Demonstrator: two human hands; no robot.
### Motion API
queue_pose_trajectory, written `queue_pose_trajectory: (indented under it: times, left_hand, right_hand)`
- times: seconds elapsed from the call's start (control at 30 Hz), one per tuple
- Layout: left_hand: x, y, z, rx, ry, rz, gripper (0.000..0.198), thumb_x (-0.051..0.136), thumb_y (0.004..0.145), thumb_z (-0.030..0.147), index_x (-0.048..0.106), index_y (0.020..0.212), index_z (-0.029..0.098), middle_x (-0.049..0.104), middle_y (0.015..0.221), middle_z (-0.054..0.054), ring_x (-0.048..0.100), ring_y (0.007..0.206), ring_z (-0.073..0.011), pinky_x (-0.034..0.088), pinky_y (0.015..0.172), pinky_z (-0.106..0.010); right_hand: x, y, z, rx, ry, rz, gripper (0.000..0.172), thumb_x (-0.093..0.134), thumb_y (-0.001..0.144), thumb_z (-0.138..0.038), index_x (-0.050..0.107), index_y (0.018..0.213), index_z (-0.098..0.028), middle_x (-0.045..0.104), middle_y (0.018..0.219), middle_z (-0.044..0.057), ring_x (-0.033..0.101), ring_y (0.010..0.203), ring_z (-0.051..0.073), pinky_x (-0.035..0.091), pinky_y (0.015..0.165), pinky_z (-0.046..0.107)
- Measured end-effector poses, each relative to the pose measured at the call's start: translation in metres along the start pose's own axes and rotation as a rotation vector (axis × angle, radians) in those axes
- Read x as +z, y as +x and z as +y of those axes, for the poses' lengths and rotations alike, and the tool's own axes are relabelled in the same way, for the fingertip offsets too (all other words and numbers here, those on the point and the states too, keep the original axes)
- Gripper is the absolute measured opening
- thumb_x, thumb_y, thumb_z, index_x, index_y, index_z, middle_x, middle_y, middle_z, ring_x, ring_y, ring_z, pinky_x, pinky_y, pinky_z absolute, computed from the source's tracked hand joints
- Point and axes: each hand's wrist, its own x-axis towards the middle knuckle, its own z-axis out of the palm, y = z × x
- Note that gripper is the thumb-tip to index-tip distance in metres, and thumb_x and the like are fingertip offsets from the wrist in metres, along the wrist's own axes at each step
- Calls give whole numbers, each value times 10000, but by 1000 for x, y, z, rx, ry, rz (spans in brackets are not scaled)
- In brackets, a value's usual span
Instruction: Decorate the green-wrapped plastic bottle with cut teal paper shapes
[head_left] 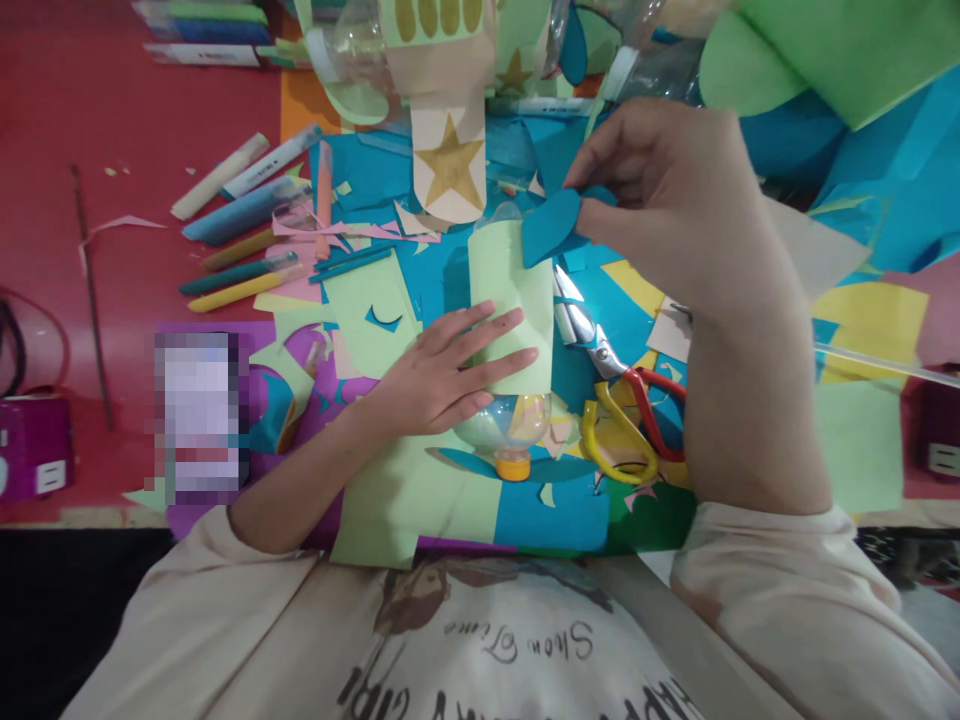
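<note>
A clear plastic bottle (499,425) with an orange cap lies with its cap toward me, and pale green paper (517,290) is wrapped around its body. My left hand (442,375) rests on this paper with its fingers spread. My right hand (652,190) pinches a blue paper shape (551,225) between thumb and fingers. The shape is at the far right edge of the green paper; whether it touches cannot be made out. Just right of the bottle lie scissors (602,355) with red and yellow handles.
Markers (247,215) lie at the left, above a blurred-out phone-like object (201,410). A paper piece with a gold star (450,170) lies beyond the bottle. Paper scraps cover the red table (52,200). Other clear bottles stand or lie at the back.
</note>
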Motion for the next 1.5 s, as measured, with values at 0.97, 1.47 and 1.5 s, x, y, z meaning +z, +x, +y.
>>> queue_pose_trajectory:
  times: [0.97, 1.47, 1.5]
  left_hand:
    - [-1, 2, 0, 6, -14, 0, 534, 207, 1022, 411, 293, 1523, 249, 406, 1545, -114, 235, 1502, -225, 306, 1181, -397]
    - [1, 0, -1, 6, 46, -2, 521, 171, 1024, 410, 318, 1503, 263, 436, 1517, -98, 260, 1493, -217, 331, 1165, -396]
    - [1, 0, -1, 7, 51, 0, 524, 163, 1025, 410, 305, 1508, 267, 437, 1515, -95, 258, 1493, -215, 333, 1164, -394]
  right_hand:
    - [15, -5, 10, -326, -397, -50, 244, 562, 778, -124, 644, 618, -289, 634, 1321, -36, 524, 1276, 304, 371, 1140, 514]
    - [0, -3, 1, -263, 203, 20, 209, 545, 721, -75, 698, 780, -204, 724, 777, 20, 658, 760, 179, 494, 686, 313]
    - [1, -3, 3, -260, 223, -1, 188, 572, 727, -84, 686, 797, -216, 725, 794, 19, 668, 782, 183, 503, 702, 316]
